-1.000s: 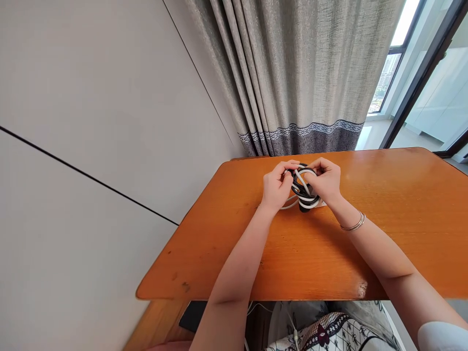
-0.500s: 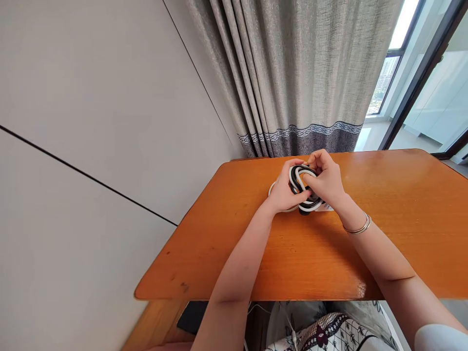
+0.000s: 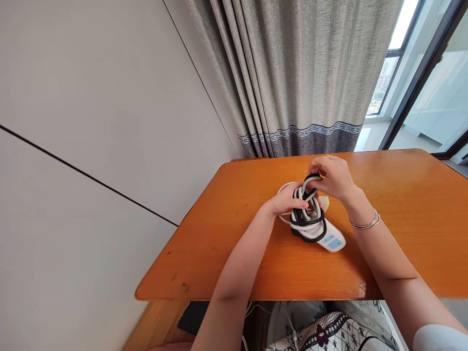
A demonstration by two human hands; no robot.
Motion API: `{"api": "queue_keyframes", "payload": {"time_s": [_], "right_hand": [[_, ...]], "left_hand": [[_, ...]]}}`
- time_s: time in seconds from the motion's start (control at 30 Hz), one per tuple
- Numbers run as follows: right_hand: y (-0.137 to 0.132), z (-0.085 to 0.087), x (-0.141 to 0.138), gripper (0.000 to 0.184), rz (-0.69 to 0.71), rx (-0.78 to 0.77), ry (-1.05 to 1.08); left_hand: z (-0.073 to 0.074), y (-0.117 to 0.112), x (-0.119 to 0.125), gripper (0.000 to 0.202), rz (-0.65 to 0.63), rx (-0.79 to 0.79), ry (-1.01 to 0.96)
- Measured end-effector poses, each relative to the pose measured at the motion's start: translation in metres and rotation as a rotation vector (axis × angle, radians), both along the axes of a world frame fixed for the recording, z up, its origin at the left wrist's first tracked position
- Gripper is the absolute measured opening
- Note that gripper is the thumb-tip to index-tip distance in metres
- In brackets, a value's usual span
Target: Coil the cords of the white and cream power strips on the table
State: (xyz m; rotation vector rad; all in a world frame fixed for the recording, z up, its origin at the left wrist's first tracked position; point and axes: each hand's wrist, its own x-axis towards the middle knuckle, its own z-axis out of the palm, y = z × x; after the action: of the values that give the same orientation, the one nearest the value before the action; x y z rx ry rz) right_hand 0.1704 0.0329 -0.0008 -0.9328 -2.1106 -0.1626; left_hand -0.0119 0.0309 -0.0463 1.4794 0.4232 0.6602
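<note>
A white power strip (image 3: 325, 236) lies on the orange wooden table (image 3: 402, 209), its near end pointing toward me. Black and white cables (image 3: 306, 209) are wound around its far part, and a white loop trails out to the left. My left hand (image 3: 288, 201) rests on the bundle from the left, fingers curled over the cables. My right hand (image 3: 334, 176) sits above the bundle's far end, its fingertips pinching a black cable loop. A thin bracelet circles my right wrist.
A grey curtain (image 3: 292, 73) hangs behind the table's far edge. A pale wall (image 3: 91, 122) runs along the left. Glass doors (image 3: 431, 87) stand at the right. Patterned fabric (image 3: 329, 331) shows below the near table edge.
The bundle has turned and come down toward me, so the power strip's white body now shows. My left hand slid lower onto the cables, and my right hand shifted right.
</note>
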Motion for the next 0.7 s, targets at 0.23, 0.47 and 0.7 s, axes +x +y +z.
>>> {"api": "queue_keyframes", "payload": {"time_s": [0.23,0.47,0.7], "right_hand": [[0.000,0.005,0.006,0.017,-0.139,0.049,-0.030],[0.003,0.006,0.006,0.029,-0.337,0.042,0.083],[0.000,0.006,0.004,0.032,-0.336,-0.035,0.218]], "left_hand": [[-0.016,0.004,0.010,0.075,0.162,0.020,-0.146],[-0.024,0.004,0.029,0.083,0.295,0.274,-0.028],[-0.017,-0.005,0.031,0.082,0.327,0.364,0.036]]}}
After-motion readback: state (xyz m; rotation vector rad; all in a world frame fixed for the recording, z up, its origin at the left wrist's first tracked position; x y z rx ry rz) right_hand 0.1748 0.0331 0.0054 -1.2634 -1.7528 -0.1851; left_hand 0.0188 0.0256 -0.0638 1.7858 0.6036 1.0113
